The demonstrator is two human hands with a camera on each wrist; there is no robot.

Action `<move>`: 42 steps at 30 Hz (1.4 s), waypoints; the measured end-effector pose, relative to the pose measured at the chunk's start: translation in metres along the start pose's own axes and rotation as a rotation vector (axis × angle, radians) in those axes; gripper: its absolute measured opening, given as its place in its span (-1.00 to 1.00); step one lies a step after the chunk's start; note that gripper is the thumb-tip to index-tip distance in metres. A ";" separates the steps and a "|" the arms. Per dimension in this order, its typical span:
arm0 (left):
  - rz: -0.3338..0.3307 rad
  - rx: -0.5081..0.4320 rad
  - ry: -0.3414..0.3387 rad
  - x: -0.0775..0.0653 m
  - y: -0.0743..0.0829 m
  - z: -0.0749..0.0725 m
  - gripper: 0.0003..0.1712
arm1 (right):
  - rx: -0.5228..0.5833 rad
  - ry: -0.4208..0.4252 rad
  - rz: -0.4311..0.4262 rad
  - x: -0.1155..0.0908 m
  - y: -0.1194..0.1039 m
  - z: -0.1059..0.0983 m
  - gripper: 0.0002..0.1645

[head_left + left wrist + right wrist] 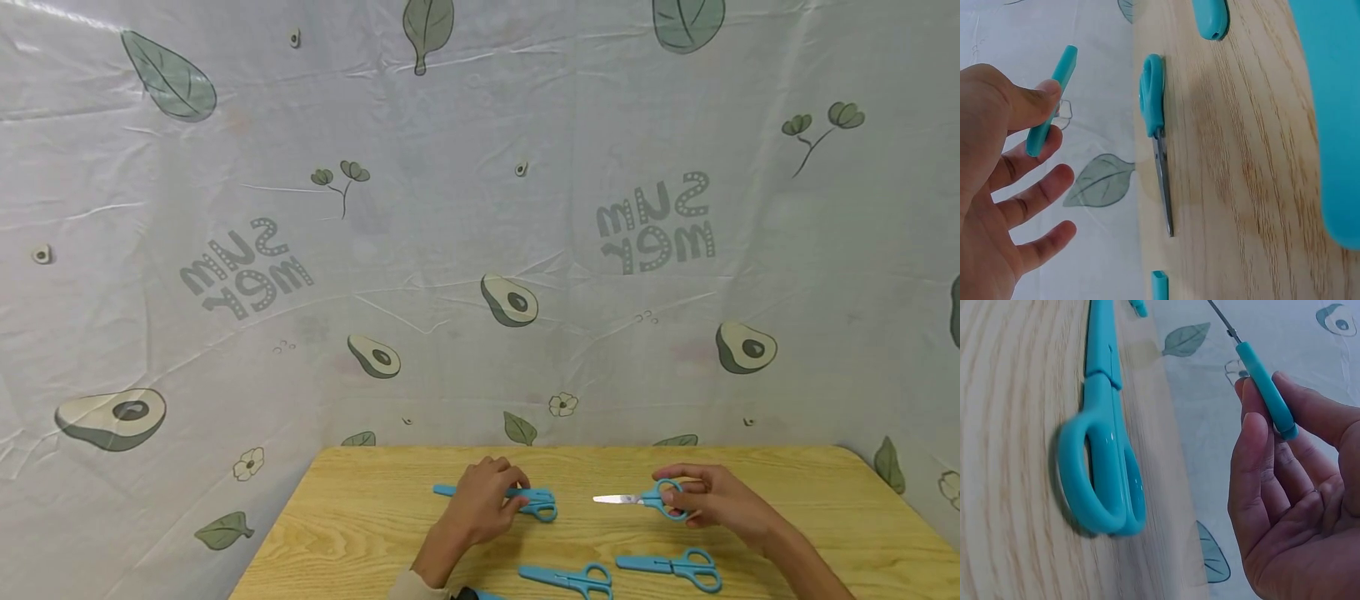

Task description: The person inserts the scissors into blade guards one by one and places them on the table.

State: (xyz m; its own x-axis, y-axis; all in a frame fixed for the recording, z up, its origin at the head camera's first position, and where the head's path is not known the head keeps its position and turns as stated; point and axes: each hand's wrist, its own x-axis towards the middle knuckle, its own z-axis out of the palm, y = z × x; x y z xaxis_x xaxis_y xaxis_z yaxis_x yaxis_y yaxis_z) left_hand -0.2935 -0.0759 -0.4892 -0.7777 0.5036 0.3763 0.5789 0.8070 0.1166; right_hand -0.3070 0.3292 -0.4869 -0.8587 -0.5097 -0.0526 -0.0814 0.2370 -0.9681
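My left hand (486, 500) pinches a small light-blue blade cover (1067, 65) between thumb and index finger, its other fingers spread. Under that hand, unsheathed scissors (1155, 103) with blue handles lie on the wooden table. Another blue cover (444, 490) lies left of the hand, its end (1160, 286) showing low in the left wrist view. My right hand (708, 500) holds a second pair of blue-handled scissors (654, 498) by the finger loops, thumb against fingers. Their bare metal blades point left, toward the left hand.
Nearer me on the table (360, 533) lie blue scissors in a cover (566, 577) and another covered pair (667, 567), below the right hand. Part of a further blue piece (489, 596) shows at the bottom edge. A patterned sheet (450, 233) hangs behind the table.
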 end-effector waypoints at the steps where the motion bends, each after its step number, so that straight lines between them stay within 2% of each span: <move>1: -0.004 -0.003 -0.001 -0.001 0.000 0.000 -0.87 | 0.012 -0.012 -0.002 0.000 0.000 0.001 -0.38; 5: -0.014 -0.020 0.005 -0.006 -0.001 -0.001 -0.89 | 0.051 -0.036 0.008 0.000 0.002 0.007 -0.43; 12: -0.013 -0.035 0.014 -0.012 -0.001 -0.004 -0.87 | 0.074 -0.028 0.035 -0.002 0.003 0.013 -0.41; 21: -0.012 -0.075 0.018 -0.018 -0.002 -0.009 -0.89 | 0.114 -0.045 0.036 -0.004 0.004 0.018 -0.56; 31: -0.037 -0.190 0.037 -0.020 -0.004 -0.013 -0.91 | 0.183 -0.100 0.029 -0.002 0.000 0.022 -0.60; 36: -0.058 -0.255 0.046 -0.021 -0.003 -0.015 -0.92 | 0.191 -0.095 0.035 0.000 -0.003 0.025 -0.59; 42: -0.063 -0.284 0.040 -0.021 -0.002 -0.015 -0.93 | 0.194 -0.078 0.039 0.003 -0.004 0.029 -0.58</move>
State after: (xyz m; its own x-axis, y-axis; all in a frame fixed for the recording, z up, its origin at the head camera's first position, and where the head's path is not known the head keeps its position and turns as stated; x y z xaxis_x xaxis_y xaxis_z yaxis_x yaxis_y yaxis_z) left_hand -0.2748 -0.0927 -0.4834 -0.8070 0.4381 0.3959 0.5799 0.7145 0.3915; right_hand -0.2947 0.3023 -0.4906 -0.8169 -0.5676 -0.1024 0.0565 0.0980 -0.9936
